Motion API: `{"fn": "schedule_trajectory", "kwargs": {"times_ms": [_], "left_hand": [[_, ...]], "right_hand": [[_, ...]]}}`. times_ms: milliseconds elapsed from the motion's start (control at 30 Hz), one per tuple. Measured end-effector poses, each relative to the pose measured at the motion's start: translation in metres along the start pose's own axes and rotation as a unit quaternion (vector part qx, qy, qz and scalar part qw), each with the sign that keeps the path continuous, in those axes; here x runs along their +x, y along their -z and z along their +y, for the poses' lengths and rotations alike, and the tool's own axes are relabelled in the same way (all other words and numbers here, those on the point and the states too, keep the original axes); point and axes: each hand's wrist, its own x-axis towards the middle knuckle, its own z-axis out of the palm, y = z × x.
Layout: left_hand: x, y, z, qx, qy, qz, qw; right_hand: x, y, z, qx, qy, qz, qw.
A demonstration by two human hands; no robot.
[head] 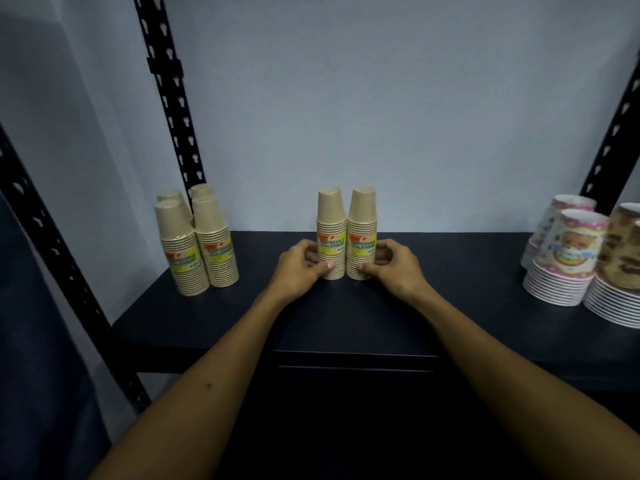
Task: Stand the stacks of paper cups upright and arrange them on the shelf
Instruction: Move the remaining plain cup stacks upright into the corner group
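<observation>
two tan cup stacks stand upright, touching side by side, in the middle of the dark shelf (pixel 467 271) near the back wall. the left hand (pixel 299 263) curls round the foot of the left stack (pixel 331 233), thumb across its front; the right hand (pixel 393 263) grips the base of the right stack (pixel 362 233) the same way. i'd say this is the arranging step, squaring the pair up. four more tan stacks (pixel 197 244) stand grouped at the left, patterned stacks (pixel 568 258) at the right. next, probably, the pair slides toward its matching group; that calls for low, even pressure so the tall stacks don't tip.
</observation>
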Motion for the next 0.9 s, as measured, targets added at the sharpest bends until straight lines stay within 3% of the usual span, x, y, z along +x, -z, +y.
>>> {"fn": "schedule_trajectory", "kwargs": {"times_ms": [267, 433, 900], "left_hand": [[0.008, -0.005, -0.009, 0.001, 0.006, 0.006, 1.0], [-0.001, -0.008, -0.008, 0.02, -0.007, 0.016, 1.0], [-0.006, -0.007, -0.008, 0.041, -0.003, 0.028, 0.999]], "right_hand": [[0.016, 0.005, -0.002, -0.053, -0.036, -0.038, 0.997], [0.004, -0.002, 0.005, -0.045, -0.003, 0.017, 0.999], [0.001, -0.002, 0.008, -0.092, 0.031, 0.013, 0.995]]}}
